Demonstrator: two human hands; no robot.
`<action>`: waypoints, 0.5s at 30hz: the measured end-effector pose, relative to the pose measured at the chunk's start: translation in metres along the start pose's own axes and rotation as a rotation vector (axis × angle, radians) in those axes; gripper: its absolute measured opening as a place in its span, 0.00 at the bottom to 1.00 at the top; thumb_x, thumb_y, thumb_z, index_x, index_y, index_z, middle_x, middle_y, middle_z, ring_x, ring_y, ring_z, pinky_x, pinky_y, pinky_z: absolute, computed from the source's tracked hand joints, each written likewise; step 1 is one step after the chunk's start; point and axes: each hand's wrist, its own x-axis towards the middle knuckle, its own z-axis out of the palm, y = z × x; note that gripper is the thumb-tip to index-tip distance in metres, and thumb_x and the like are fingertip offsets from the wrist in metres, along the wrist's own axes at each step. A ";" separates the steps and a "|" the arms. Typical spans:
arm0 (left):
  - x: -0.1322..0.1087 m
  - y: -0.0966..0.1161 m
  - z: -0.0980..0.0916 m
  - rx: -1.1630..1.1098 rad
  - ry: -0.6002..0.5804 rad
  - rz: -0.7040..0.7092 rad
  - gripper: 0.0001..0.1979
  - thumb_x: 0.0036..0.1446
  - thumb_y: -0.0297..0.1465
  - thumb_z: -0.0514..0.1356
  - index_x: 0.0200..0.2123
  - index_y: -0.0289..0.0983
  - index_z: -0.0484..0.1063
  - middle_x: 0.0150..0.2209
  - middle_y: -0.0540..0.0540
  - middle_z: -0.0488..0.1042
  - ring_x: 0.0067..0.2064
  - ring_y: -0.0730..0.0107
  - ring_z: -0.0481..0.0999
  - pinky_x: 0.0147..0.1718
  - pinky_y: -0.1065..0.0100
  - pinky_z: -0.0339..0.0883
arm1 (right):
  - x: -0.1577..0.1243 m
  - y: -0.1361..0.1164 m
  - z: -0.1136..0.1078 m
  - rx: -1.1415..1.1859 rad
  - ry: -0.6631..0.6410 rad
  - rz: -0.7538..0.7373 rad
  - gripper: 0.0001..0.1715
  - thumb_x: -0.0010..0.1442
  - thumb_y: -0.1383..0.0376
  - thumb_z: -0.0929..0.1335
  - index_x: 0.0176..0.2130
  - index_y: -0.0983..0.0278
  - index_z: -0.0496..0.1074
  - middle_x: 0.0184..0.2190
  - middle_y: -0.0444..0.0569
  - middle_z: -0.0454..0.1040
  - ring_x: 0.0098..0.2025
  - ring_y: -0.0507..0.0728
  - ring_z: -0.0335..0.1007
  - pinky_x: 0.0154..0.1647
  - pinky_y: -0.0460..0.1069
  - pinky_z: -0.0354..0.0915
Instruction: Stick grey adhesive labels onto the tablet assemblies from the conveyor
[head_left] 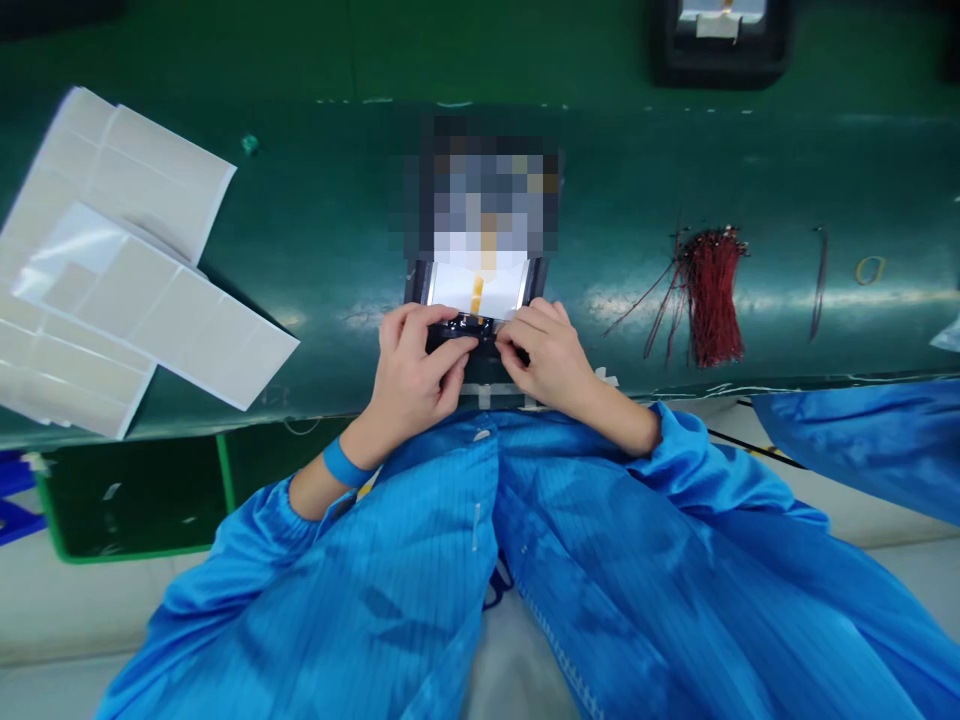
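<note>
A flat silvery panel [450,285] in a black tray [538,280] lies on the green table straight ahead, its upper part pixelated. An orange strip [477,296] runs down the panel's middle to a small dark board [471,323] at the near edge. My left hand [420,362], with a blue band at the wrist, has its thumb and fingers apart at the board's left side. At the right end of the board, my right hand [546,350] is closed, its thumb and fingertip pinched together; whatever lies between them is too small to make out.
White label sheets [157,300] cover the table's left side. A bundle of dark red wires [712,300], a few loose wires [819,285] and a yellow ring [870,270] lie right. Another black tray [720,70] stands at the back. A green-rimmed bin [135,553] sits below the table edge.
</note>
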 end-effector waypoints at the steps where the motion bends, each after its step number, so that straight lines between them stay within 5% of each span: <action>1: 0.000 0.000 0.001 -0.003 -0.001 0.010 0.14 0.63 0.27 0.62 0.50 0.43 0.81 0.59 0.37 0.73 0.60 0.46 0.68 0.57 0.43 0.66 | 0.000 0.000 0.000 0.001 -0.003 -0.003 0.15 0.74 0.67 0.62 0.34 0.62 0.71 0.34 0.50 0.75 0.41 0.60 0.62 0.44 0.55 0.52; 8: 0.003 -0.003 0.006 0.052 -0.082 0.056 0.18 0.61 0.26 0.62 0.52 0.45 0.81 0.64 0.38 0.72 0.63 0.44 0.68 0.58 0.41 0.65 | 0.000 0.000 0.001 -0.063 -0.020 -0.017 0.17 0.75 0.67 0.61 0.35 0.62 0.72 0.35 0.52 0.76 0.42 0.61 0.62 0.43 0.56 0.52; 15: 0.010 0.029 0.001 0.252 -0.157 0.183 0.13 0.69 0.31 0.59 0.52 0.35 0.78 0.64 0.36 0.74 0.65 0.46 0.68 0.56 0.48 0.64 | -0.003 -0.004 -0.017 -0.003 0.015 -0.055 0.08 0.71 0.65 0.65 0.43 0.62 0.74 0.39 0.53 0.78 0.43 0.64 0.67 0.44 0.58 0.56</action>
